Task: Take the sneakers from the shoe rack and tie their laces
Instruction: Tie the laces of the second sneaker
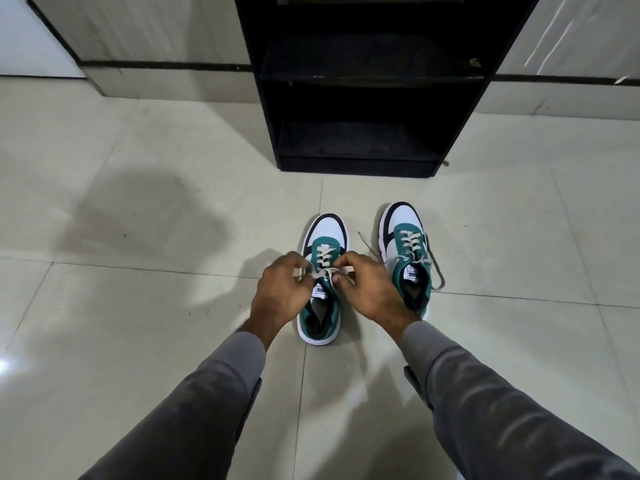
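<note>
Both hands [325, 289] pinch laces [323, 271] over tiled floor [138, 237].

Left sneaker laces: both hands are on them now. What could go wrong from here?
1. The left hand and right hand pinch the laces of the left sneaker close together; a slipped loop would likely undo the knot.
2. The right sneaker has loose lace ends trailing on the floor; the right sleeve could snag them.
3. Nothing braces the left sneaker, so a hard pull may slide it.
</note>
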